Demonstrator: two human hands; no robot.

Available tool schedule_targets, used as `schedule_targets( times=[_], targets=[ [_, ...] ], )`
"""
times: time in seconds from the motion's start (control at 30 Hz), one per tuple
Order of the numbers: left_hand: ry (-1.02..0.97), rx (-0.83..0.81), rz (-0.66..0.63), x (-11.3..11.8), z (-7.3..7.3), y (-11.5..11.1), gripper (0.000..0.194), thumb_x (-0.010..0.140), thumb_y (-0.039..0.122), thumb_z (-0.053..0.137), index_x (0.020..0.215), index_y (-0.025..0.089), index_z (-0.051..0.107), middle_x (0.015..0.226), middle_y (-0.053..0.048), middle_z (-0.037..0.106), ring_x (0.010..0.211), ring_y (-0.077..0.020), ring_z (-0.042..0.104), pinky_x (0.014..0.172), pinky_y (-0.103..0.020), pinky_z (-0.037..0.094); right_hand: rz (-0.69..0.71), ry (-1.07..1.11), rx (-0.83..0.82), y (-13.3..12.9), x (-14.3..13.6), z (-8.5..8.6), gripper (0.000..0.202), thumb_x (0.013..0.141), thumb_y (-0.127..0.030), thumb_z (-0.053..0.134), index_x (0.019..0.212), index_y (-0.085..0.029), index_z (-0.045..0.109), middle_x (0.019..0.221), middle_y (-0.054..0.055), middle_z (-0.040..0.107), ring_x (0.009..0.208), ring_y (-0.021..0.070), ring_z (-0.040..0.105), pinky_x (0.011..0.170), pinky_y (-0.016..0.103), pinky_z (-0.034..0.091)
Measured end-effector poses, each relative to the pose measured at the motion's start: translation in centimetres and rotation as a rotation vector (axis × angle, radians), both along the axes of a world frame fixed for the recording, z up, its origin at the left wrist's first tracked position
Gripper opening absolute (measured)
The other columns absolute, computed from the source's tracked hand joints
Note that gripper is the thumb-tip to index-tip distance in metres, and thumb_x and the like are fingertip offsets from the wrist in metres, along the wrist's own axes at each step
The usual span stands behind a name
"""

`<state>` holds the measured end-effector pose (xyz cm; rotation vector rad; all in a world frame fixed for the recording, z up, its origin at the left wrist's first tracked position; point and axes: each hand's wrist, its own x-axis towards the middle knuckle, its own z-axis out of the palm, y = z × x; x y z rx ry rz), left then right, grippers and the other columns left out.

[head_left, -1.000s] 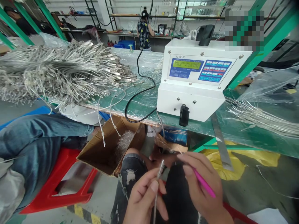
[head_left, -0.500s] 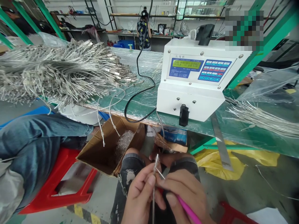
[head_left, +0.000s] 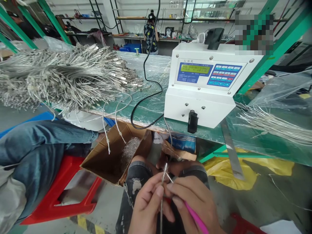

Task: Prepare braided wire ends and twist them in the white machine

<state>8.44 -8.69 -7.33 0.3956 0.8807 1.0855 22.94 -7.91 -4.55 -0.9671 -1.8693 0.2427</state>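
Above my lap, my left hand [head_left: 152,198] pinches a thin silvery cable [head_left: 161,211] between thumb and fingers. The cable runs upward to a bright metallic tip [head_left: 166,167] and hangs down below the hand. My right hand [head_left: 195,198] is closed around a tool with a pink handle [head_left: 197,218]. From its fingertips a thin light shaft or strand [head_left: 169,177] slants up to the cable near the tip; which of the two it is I cannot tell. Both hands are close together, fingertips nearly touching.
A white machine [head_left: 200,97] with a keypad stands on the green table [head_left: 151,112]. A large cable heap [head_left: 73,74] lies left, another bundle [head_left: 273,125] right. Below are an open carton [head_left: 102,162] and a red stool [head_left: 60,195]. A seated person's leg [head_left: 46,136] is at left.
The thin strand or shaft now meets the cable nearer its tip, with a wider gap between them. My right fingertips have shifted slightly. The whole view has moved a little.
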Motion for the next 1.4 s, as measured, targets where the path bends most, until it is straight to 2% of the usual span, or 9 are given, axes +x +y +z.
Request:
schedule_targets(
  times=[0.2, 0.37, 0.47, 0.57, 0.67, 0.77, 0.9, 1.07, 1.4],
  targets=[
    [0.052, -0.012, -0.066, 0.3, 1.2, -0.2, 0.038, 0.075, 0.043, 0.08, 0.106, 0.023, 0.073, 0.073, 0.002, 0.068, 0.041, -0.0096, 0.063, 0.042, -0.016, 0.049, -0.067, -0.04, 0.015, 0.7, 1.0, -0.1, 0.023, 0.094, -0.008, 0.049, 0.11, -0.014, 0.064, 0.099, 0.007, 0.067, 0.091, 0.015, 0.061, 0.079, 0.027, 0.051],
    [0.061, -0.017, -0.063, 0.1, 0.6, -0.4, 0.037, 0.076, 0.043, 0.078, 0.107, 0.024, 0.072, 0.071, 0.003, 0.066, 0.039, -0.0099, 0.063, 0.041, -0.016, 0.047, -0.181, 0.028, -0.014, 0.8, 2.2, 0.1, 0.027, 0.092, -0.005, 0.05, 0.113, -0.015, 0.063, 0.106, 0.007, 0.063, 0.101, 0.0135, 0.06, 0.087, 0.024, 0.049],
    [0.065, -0.01, -0.034, 0.0, 0.5, -0.3, 0.037, 0.076, 0.043, 0.078, 0.107, 0.023, 0.071, 0.072, 0.003, 0.065, 0.04, -0.0089, 0.062, 0.042, -0.015, 0.046, -0.1, 0.055, -0.011, 0.2, 2.0, 0.6, 0.023, 0.091, -0.007, 0.049, 0.107, -0.015, 0.064, 0.097, 0.006, 0.064, 0.093, 0.0132, 0.061, 0.081, 0.025, 0.049],
    [0.078, -0.045, 0.002, 0.1, 1.1, -0.1, 0.037, 0.075, 0.041, 0.08, 0.106, 0.022, 0.071, 0.072, 0.003, 0.066, 0.041, -0.0079, 0.061, 0.043, -0.015, 0.046, -0.025, 0.1, -0.079, -0.6, 1.0, 0.6, 0.021, 0.091, -0.008, 0.047, 0.102, -0.016, 0.064, 0.091, 0.005, 0.065, 0.085, 0.0141, 0.061, 0.076, 0.027, 0.05],
    [0.071, -0.086, 0.034, 0.4, 1.7, 0.1, 0.04, 0.071, 0.041, 0.084, 0.104, 0.021, 0.072, 0.068, 0.004, 0.066, 0.041, -0.0074, 0.059, 0.043, -0.016, 0.047, 0.033, 0.157, -0.077, -1.0, 0.1, -0.2, 0.02, 0.092, -0.009, 0.048, 0.102, -0.015, 0.064, 0.089, 0.007, 0.066, 0.08, 0.0156, 0.061, 0.071, 0.03, 0.049],
    [0.075, -0.131, 0.092, 0.5, 2.0, 0.1, 0.043, 0.064, 0.04, 0.09, 0.099, 0.022, 0.074, 0.068, 0.003, 0.068, 0.053, -0.0075, 0.063, 0.05, -0.014, 0.05, 0.069, 0.182, -0.041, -0.9, -0.3, -1.1, 0.019, 0.092, -0.012, 0.049, 0.104, -0.013, 0.064, 0.089, 0.008, 0.066, 0.077, 0.0159, 0.06, 0.067, 0.03, 0.048],
    [0.085, -0.137, 0.121, 0.6, 2.1, 0.1, 0.041, 0.061, 0.038, 0.092, 0.096, 0.022, 0.076, 0.07, 0.002, 0.069, 0.063, -0.007, 0.065, 0.059, -0.012, 0.053, 0.062, 0.173, -0.046, -0.8, -0.3, -1.5, 0.019, 0.094, -0.014, 0.048, 0.105, -0.014, 0.064, 0.088, 0.008, 0.066, 0.075, 0.0163, 0.059, 0.066, 0.031, 0.047],
    [0.083, -0.138, 0.133, 0.7, 2.2, 0.1, 0.041, 0.061, 0.038, 0.092, 0.096, 0.023, 0.076, 0.071, 0.002, 0.069, 0.066, -0.0081, 0.066, 0.059, -0.012, 0.053, 0.062, 0.16, -0.043, -0.8, -0.4, -1.4, 0.02, 0.092, -0.012, 0.049, 0.105, -0.014, 0.064, 0.088, 0.007, 0.066, 0.076, 0.0163, 0.06, 0.067, 0.031, 0.048],
    [0.079, -0.12, 0.11, 0.5, 1.8, 0.2, 0.037, 0.066, 0.036, 0.089, 0.098, 0.023, 0.076, 0.07, 0.002, 0.069, 0.063, -0.0072, 0.065, 0.061, -0.012, 0.053, 0.033, 0.153, 0.022, -0.7, -0.6, -1.2, 0.019, 0.092, -0.012, 0.046, 0.101, -0.014, 0.063, 0.083, 0.006, 0.067, 0.071, 0.0154, 0.061, 0.064, 0.03, 0.048]
  ],
)
